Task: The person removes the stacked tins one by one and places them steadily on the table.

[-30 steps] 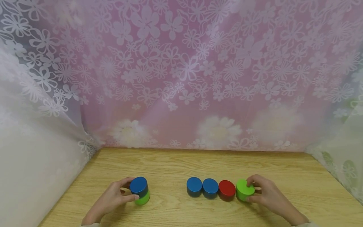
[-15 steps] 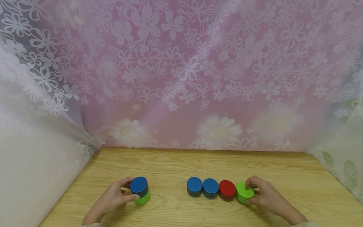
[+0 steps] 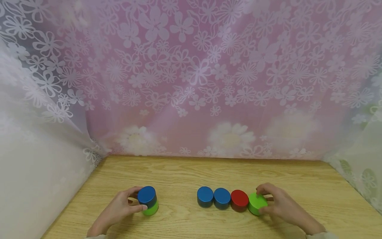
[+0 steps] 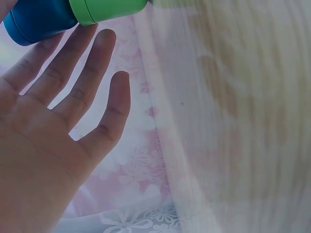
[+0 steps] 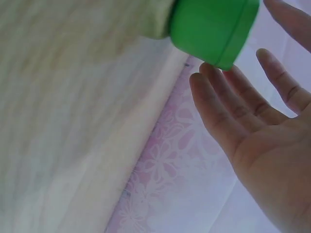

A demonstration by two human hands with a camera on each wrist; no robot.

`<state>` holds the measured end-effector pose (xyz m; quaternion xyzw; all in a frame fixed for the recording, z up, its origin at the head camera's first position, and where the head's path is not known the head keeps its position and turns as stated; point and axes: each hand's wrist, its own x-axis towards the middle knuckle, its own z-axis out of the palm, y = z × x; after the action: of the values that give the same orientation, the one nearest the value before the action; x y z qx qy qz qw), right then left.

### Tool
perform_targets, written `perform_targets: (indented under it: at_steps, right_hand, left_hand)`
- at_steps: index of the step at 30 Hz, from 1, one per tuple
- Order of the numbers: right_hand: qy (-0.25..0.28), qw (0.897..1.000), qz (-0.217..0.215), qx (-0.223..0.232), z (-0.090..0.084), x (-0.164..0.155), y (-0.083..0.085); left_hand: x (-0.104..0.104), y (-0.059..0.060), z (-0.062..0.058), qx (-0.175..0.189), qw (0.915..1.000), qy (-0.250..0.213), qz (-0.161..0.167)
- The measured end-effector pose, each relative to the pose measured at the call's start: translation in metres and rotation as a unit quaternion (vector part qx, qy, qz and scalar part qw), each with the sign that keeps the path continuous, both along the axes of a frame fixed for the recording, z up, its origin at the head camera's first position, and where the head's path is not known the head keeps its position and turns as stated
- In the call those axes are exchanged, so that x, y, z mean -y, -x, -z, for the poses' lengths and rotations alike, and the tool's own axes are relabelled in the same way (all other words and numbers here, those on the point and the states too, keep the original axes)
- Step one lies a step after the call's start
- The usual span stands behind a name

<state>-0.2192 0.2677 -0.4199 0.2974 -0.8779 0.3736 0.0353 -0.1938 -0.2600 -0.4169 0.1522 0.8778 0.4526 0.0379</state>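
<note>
On the wooden table my left hand grips a stack from its left side: a blue cylinder on top of a green cylinder. The left wrist view shows the same blue cylinder and green cylinder at my fingertips. My right hand holds another green cylinder between thumb and fingers. It stands at the right end of a row, against a red cylinder. In the right wrist view this green cylinder sits beyond my fingers.
Two blue cylinders continue the row leftwards from the red one. A pink flowered curtain hangs behind the table, and white lace cloth closes in both sides. Bare wood lies between the stack and the row.
My right hand has lowered its green cylinder and brought it slightly left, up against the red one. The left hand and its stack have stayed in place.
</note>
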Motion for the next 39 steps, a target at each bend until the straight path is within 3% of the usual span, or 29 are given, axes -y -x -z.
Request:
perform_targets:
  at_steps: [3,9,15,24,31,39]
  right_hand:
    - [-0.003,1.0,0.014,-0.007,-0.005,0.003,0.002]
    - [0.018,0.996,0.051,-0.075,-0.017,0.02,0.005]
    - [0.054,0.992,0.047,-0.105,-0.029,0.045,0.008]
    - [0.093,0.991,0.02,-0.091,-0.039,0.081,0.011]
    - [0.102,0.991,0.016,-0.081,-0.043,0.103,0.012]
    - [0.121,0.991,-0.027,-0.057,-0.044,0.125,0.017]
  left_hand:
    - [0.0,0.0,0.0,-0.001,1.0,0.0,0.0]
    - [0.0,0.001,0.001,-0.003,1.0,0.001,0.0]
    - [0.001,0.0,0.001,0.0,1.0,0.003,0.0]
    - [0.004,0.001,0.003,-0.009,0.9998,0.008,0.017]
    - [0.005,0.002,0.006,0.012,0.9995,-0.008,0.028]
    - [0.007,0.001,0.008,0.02,0.999,-0.003,0.039]
